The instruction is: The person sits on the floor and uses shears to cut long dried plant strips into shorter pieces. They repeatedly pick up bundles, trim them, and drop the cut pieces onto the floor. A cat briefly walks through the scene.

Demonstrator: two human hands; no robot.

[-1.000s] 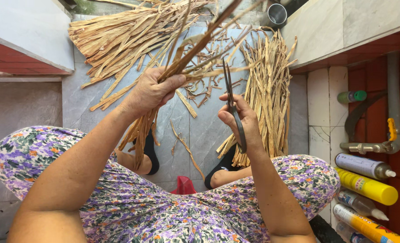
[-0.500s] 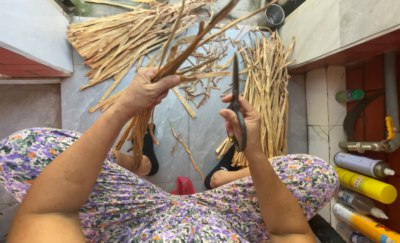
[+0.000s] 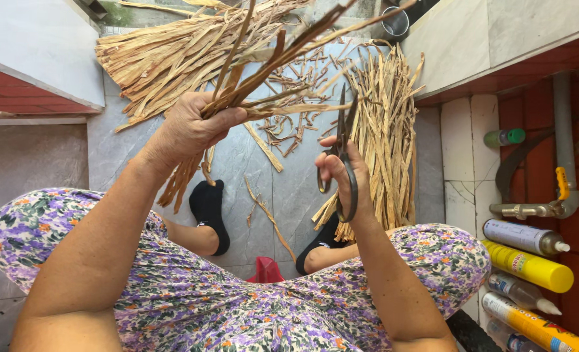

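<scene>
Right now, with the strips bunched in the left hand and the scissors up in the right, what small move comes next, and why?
Probably bring the scissors a little left to the strips and snip. The left hand has its grip closed on the bunch, whose uneven ends fan out up and right. The right hand holds the blades upright beside those ends, apparently not yet around any.
</scene>
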